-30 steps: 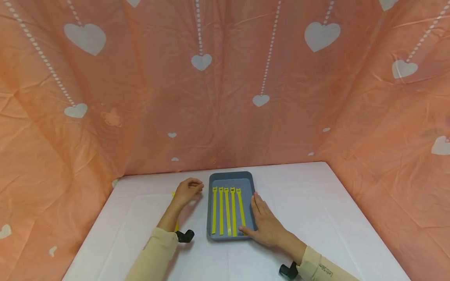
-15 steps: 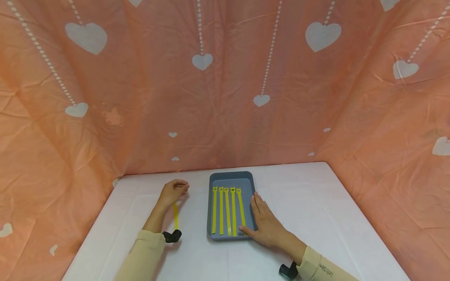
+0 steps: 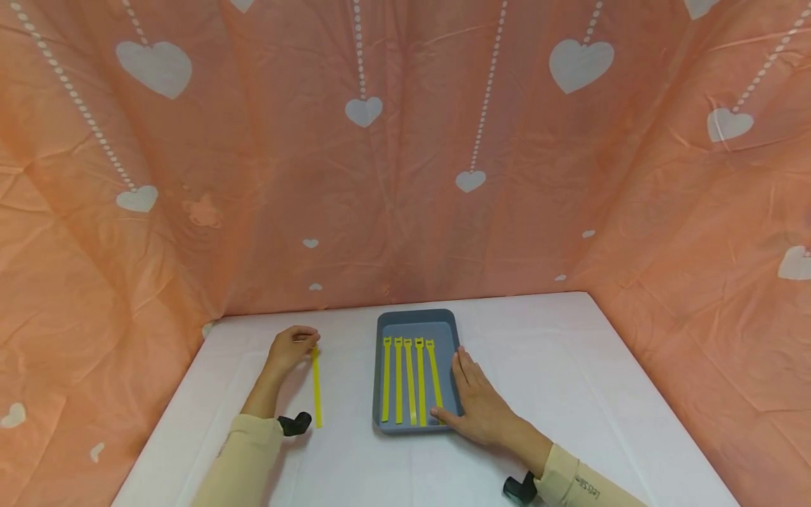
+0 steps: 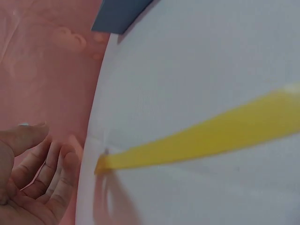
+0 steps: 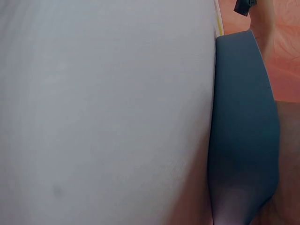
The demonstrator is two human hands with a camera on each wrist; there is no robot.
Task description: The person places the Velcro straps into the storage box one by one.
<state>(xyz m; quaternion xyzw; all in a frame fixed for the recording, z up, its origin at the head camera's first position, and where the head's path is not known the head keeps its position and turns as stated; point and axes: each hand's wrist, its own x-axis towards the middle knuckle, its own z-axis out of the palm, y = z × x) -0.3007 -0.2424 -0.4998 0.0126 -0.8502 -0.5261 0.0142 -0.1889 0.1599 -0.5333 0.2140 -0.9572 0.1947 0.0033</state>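
My left hand (image 3: 293, 346) is at the far end of a yellow cable tie (image 3: 317, 394) lying lengthwise on the table, left of the tray. In the left wrist view, thumb and fingers (image 4: 63, 180) are loosely bent and apart with nothing between them; the tie (image 4: 187, 143) runs across the white cloth beside them. A grey-blue tray (image 3: 415, 320) holds several more yellow cable ties (image 3: 408, 380) with slotted heads, side by side. Along the tray's right side rests my right hand (image 3: 484, 408), fingers straight, thumb over the near right corner. The right wrist view shows the tray's outer wall (image 5: 243, 122).
A white cloth (image 3: 545, 352) covers the table. Behind it and at both sides hangs an orange curtain (image 3: 412, 232) with white hearts. Black wrist cameras sit at the left cuff (image 3: 295, 424) and right cuff (image 3: 521, 489).
My left hand has moved left from beside the tray to the far end of the loose cable tie, uncovering more of the tie. The right hand and tray have stayed put.
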